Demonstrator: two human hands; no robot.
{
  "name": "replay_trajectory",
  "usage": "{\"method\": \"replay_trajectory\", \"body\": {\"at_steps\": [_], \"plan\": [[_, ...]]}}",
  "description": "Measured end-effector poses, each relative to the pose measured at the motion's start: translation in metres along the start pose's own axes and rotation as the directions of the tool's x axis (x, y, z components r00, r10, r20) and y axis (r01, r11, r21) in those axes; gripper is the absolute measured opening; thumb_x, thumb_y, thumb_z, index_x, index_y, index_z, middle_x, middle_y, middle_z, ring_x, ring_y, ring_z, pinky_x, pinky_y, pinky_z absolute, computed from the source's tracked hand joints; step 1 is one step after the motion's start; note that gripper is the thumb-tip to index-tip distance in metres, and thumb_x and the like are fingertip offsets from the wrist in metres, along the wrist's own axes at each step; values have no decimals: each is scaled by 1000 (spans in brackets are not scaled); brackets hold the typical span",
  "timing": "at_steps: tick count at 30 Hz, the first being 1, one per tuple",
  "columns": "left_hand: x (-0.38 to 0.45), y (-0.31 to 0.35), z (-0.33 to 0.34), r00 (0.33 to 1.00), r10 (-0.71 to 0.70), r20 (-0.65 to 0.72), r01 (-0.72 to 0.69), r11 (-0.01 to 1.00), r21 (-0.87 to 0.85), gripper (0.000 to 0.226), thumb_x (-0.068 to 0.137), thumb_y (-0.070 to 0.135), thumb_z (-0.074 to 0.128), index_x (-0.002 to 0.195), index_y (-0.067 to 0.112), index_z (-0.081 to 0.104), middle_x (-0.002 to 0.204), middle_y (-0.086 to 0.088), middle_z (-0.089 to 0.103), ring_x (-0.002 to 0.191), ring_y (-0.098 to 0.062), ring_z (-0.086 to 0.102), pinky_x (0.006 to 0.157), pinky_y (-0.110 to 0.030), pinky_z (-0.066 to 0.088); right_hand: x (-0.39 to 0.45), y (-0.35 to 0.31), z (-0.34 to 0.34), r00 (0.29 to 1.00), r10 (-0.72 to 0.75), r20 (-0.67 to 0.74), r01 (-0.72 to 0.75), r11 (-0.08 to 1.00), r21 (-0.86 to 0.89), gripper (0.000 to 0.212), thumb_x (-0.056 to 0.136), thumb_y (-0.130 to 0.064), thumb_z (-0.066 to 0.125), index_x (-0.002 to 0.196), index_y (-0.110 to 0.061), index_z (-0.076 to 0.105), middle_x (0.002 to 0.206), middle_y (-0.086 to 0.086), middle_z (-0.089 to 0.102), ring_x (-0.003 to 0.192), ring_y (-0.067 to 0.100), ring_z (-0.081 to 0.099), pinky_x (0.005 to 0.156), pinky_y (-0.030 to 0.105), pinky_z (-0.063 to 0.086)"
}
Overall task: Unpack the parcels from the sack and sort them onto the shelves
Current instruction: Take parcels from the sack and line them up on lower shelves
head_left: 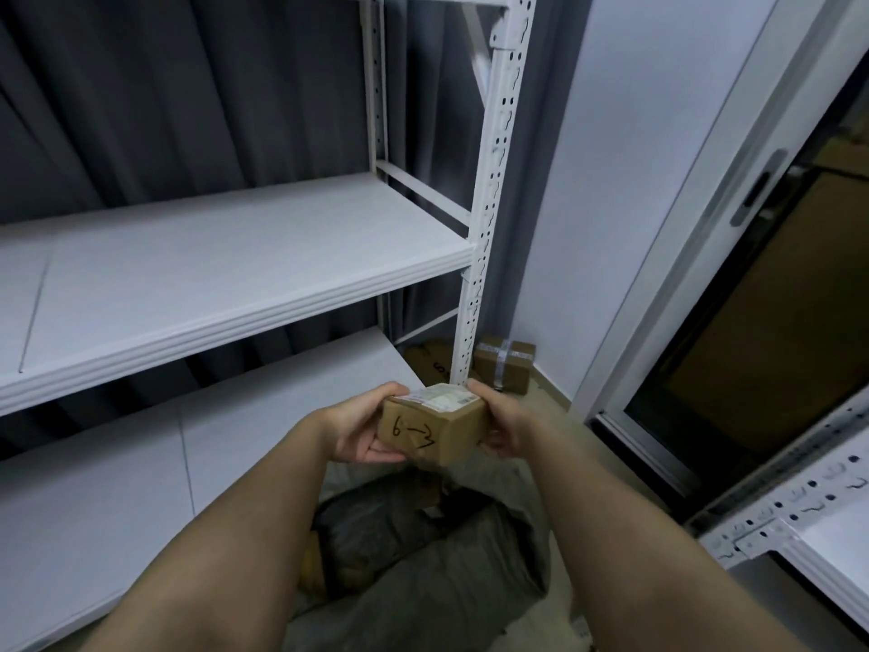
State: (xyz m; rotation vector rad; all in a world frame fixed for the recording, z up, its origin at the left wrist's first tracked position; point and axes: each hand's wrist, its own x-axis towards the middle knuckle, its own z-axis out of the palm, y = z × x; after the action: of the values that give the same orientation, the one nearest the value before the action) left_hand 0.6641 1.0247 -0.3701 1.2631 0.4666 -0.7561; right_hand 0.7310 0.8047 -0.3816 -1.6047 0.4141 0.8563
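Both hands clasp the small cardboard box (435,423) marked "6-3": the left hand (362,428) grips its left end, the right hand (501,423) its right end. The box hangs over the open sack (423,557), long axis running hand to hand, the shelves (235,256) lying up and to the left, nearer the left hand
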Motion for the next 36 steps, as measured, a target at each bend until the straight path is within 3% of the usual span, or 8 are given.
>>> {"method": "replay_trajectory", "body": {"at_steps": [5, 8, 16, 19, 21, 27, 32, 36], "plan": [[7, 0, 43, 989, 76, -123, -81, 996, -35, 46, 80, 43, 68, 114, 14, 60, 98, -19, 71, 84, -28, 73, 59, -31, 58, -29, 13, -3, 1000, -16, -26, 19, 995, 103, 47, 86, -61, 53, 101, -18, 64, 89, 7, 69, 84, 23, 63, 58, 29, 49], [10, -6, 76, 988, 63, -142, -68, 997, -31, 43, 81, 40, 69, 114, 16, 58, 106, -23, 66, 81, -30, 72, 56, -31, 57, -50, 31, -22, 1000, 6, -27, -1, 982, 190, 42, 84, -55, 59, 98, -16, 64, 96, 9, 69, 87, 23, 64, 55, 26, 53], [12, -33, 199, 997, -68, 21, 67, 997, 31, 32, 85, 32, 66, 107, 11, 57, 86, -26, 70, 69, -36, 72, 47, -32, 56, -120, 104, -118, 985, 80, -152, -23, 938, 345, 37, 85, -52, 59, 83, -16, 58, 83, 7, 62, 66, 15, 55, 54, 22, 48], [18, -55, 259, 991, -112, 79, 99, 984, 146, 28, 87, 33, 63, 102, 10, 57, 93, -27, 69, 67, -35, 72, 47, -31, 56, -156, 143, -162, 972, 100, -213, 2, 901, 433, 39, 86, -53, 56, 75, -16, 55, 72, 5, 60, 63, 14, 50, 56, 21, 43], [23, -77, 305, 984, -145, 104, 120, 970, 210, 30, 87, 34, 62, 102, 8, 58, 97, -26, 67, 66, -34, 72, 45, -30, 55, -184, 176, -194, 959, 121, -257, 16, 879, 476, 39, 87, -53, 54, 75, -16, 54, 71, 5, 58, 63, 14, 51, 55, 22, 42], [24, -175, 455, 945, -266, 192, 185, 915, 359, 32, 85, 34, 65, 98, 5, 57, 75, -25, 70, 63, -35, 71, 44, -30, 55, -278, 302, -293, 925, 203, -322, 21, 818, 575, 36, 87, -50, 54, 86, -14, 53, 74, 7, 62, 59, 16, 58, 50, 16, 43], [15, -271, 577, 903, -360, 236, 243, 879, 410, 32, 83, 26, 66, 101, 2, 55, 77, -29, 69, 66, -38, 71, 49, -32, 56, -355, 419, -367, 890, 265, -371, 55, 746, 663, 34, 84, -46, 60, 87, -12, 60, 69, 8, 68, 64, 18, 60, 49, 18, 46], [4, -340, 650, 875, -411, 255, 261, 845, 466, 36, 84, 26, 65, 109, 3, 55, 81, -30, 70, 72, -38, 72, 54, -34, 58, -406, 494, -406, 862, 325, -388, 83, 665, 742, 36, 85, -46, 61, 93, -11, 62, 80, 9, 67, 69, 18, 60, 48, 18, 46]]}}
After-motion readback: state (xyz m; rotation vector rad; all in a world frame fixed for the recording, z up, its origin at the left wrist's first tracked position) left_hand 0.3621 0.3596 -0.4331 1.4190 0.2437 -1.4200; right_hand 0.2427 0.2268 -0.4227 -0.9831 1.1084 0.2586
